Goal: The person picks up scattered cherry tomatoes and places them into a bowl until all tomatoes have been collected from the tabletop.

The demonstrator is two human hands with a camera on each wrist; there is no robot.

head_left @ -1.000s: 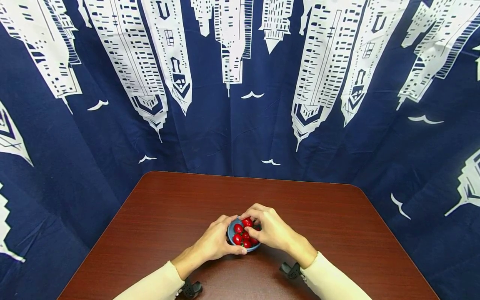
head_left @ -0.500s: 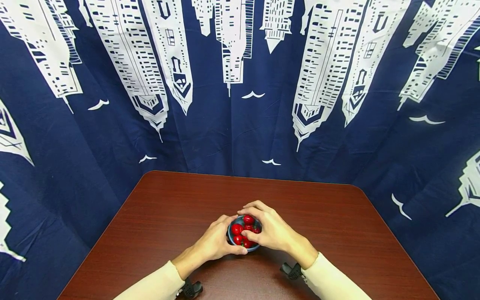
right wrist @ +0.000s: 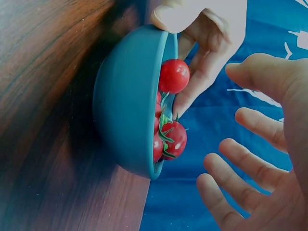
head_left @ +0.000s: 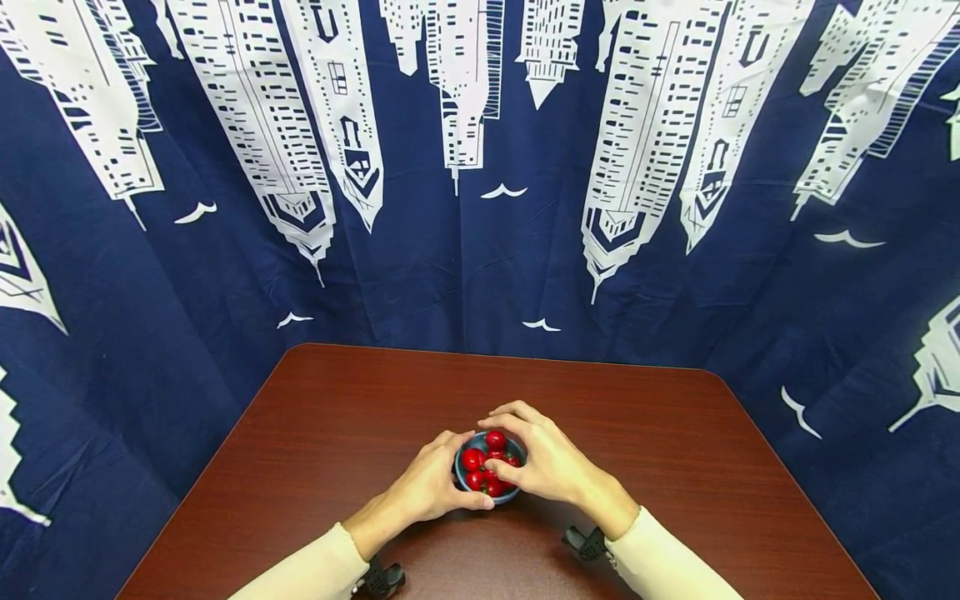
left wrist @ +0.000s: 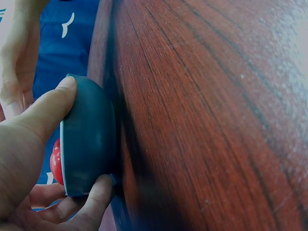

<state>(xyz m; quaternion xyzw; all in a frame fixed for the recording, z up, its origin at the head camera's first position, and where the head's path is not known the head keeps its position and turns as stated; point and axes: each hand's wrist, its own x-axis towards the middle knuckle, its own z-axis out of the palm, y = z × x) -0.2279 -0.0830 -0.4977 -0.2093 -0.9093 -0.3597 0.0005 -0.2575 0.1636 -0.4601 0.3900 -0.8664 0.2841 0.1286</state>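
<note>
A blue bowl [right wrist: 126,98] full of small red cherry tomatoes [head_left: 473,459] stands on the table. My left hand [head_left: 429,483] grips the bowl from its left side, thumb on the near rim and fingers around the far side. Over the right part of the bowl hovers my right hand [head_left: 553,460], palm down, thumb and fingers spread apart. In the right wrist view these fingers [right wrist: 240,161] hold nothing and are apart from the fruit. One tomato [right wrist: 174,76] sits high at the rim, and another tomato [right wrist: 176,139] carries a green stem.
The reddish-brown wooden table [head_left: 337,417] has rounded far corners. Behind it hangs a dark blue cloth [head_left: 420,275] printed with white buildings and birds. Small dark devices are strapped under both wrists, one of them a black wrist device [head_left: 585,543] on the right.
My right hand has lifted slightly from among the tomatoes, its fingers spreading. Tomatoes in the bowl have shifted, some sitting differently than a second ago. The left hand keeps its hold.
</note>
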